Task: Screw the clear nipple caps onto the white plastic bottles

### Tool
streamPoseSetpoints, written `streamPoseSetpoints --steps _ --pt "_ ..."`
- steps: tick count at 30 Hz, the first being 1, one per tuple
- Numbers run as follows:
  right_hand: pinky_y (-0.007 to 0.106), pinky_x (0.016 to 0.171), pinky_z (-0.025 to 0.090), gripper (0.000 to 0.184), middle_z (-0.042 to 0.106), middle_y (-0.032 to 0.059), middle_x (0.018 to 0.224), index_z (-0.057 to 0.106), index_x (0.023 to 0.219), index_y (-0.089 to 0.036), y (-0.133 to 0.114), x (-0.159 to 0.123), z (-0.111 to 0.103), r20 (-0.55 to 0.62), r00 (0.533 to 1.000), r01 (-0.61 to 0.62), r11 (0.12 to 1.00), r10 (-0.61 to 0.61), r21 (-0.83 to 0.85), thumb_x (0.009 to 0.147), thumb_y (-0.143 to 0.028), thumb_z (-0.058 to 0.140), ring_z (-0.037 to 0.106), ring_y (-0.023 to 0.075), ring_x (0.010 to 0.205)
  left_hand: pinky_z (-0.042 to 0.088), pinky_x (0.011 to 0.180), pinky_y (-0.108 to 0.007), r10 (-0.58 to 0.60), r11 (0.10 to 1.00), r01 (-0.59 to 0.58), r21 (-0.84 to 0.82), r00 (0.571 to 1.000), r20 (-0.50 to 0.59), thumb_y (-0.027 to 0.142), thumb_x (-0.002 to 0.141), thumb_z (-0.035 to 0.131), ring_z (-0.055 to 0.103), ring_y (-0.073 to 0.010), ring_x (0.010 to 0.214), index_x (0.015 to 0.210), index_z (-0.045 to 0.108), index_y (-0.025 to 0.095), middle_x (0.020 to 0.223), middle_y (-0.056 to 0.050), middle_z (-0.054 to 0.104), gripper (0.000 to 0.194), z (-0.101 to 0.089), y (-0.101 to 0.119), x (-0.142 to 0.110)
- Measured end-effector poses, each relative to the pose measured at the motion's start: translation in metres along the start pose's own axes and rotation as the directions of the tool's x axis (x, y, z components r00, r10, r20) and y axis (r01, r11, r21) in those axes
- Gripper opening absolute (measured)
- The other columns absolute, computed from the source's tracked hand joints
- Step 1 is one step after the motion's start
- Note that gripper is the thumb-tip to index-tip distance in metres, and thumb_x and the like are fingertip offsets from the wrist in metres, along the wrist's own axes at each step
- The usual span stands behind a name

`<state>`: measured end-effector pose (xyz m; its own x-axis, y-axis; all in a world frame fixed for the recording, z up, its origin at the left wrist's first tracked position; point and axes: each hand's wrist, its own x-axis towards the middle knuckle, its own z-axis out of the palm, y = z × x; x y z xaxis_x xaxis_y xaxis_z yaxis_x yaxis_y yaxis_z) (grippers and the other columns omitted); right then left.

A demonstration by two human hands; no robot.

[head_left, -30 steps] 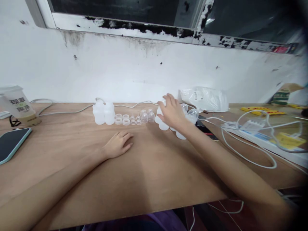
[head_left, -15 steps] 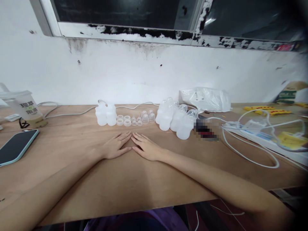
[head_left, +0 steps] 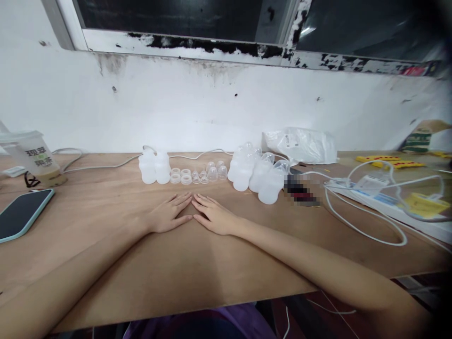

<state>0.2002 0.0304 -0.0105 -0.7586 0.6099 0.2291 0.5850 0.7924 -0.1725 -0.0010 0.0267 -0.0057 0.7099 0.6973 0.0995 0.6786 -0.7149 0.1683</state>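
My left hand (head_left: 170, 214) lies flat on the wooden table (head_left: 169, 273), fingers stretched out and holding nothing. Beside it my right hand (head_left: 216, 215) rests the same way, and the fingertips of both almost meet. Just beyond them stand white baby bottle bodies (head_left: 162, 167), pale bottle collar rings (head_left: 186, 176), small clear nipples (head_left: 203, 177) and clear dome caps (head_left: 212, 172) in small groups. To the right of these, several capped baby bottles (head_left: 270, 186) stand close together.
At left are a drink cup (head_left: 40, 160) and a phone (head_left: 24, 214). A clear plastic bag (head_left: 303, 146) lies against the wall. On the right are a power strip (head_left: 384, 200) with looping white cables (head_left: 367, 240) and yellow packets (head_left: 388, 162). A blurred dark patch (head_left: 300, 190) adjoins the bottles.
The whole view has shifted very slightly. Both hands and the bottle parts keep their places on the table.
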Motion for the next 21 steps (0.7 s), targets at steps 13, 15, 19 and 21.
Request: streamPoseSetpoints --steps 13,15,19,21 --pt "0.035 0.078 0.042 0.045 0.056 0.0132 0.102 0.033 0.122 -0.01 0.027 0.025 -0.002 -0.279 0.928 -0.246 0.969 0.246 0.035 0.081 -0.027 0.038 0.053 0.0206 0.092 0.035 0.093 -0.033 -0.124 0.99 0.136 0.023 0.951 -0.283 0.027 0.08 0.034 0.044 -0.0189 0.109 0.114 0.045 0.016 0.122 -0.008 0.046 0.037 0.002 -0.022 0.025" --pt "0.033 0.072 0.043 0.049 0.059 0.0129 0.094 0.026 0.126 -0.008 0.042 0.038 -0.001 -0.305 0.884 -0.351 0.934 0.354 0.064 0.082 -0.027 0.037 0.056 0.0208 0.082 0.037 0.09 -0.034 -0.166 0.979 0.197 0.047 0.915 -0.368 0.023 0.078 0.036 0.042 -0.0212 0.111 0.117 0.042 0.015 0.127 -0.009 0.039 0.04 0.002 -0.029 0.036" --pt "0.031 0.071 0.041 0.037 0.061 0.0119 0.088 0.042 0.115 -0.01 0.066 0.057 0.001 -0.35 0.824 -0.442 0.892 0.446 0.098 0.083 -0.028 0.033 0.057 0.0207 0.079 0.043 0.078 -0.035 -0.209 0.962 0.26 0.082 0.897 -0.39 0.024 0.078 0.035 0.049 -0.0234 0.1 0.116 0.041 0.015 0.115 -0.011 0.049 0.04 0.001 -0.036 0.048" --pt "0.029 0.071 0.04 0.029 0.061 0.0111 0.09 0.05 0.102 -0.012 0.071 0.061 0.002 -0.357 0.823 -0.433 0.895 0.441 0.108 0.084 -0.027 0.033 0.056 0.0193 0.081 0.044 0.071 -0.032 -0.195 0.964 0.247 0.097 0.907 -0.372 0.024 0.078 0.035 0.054 -0.021 0.089 0.11 0.047 0.018 0.103 -0.008 0.056 0.034 0.001 -0.034 0.047"
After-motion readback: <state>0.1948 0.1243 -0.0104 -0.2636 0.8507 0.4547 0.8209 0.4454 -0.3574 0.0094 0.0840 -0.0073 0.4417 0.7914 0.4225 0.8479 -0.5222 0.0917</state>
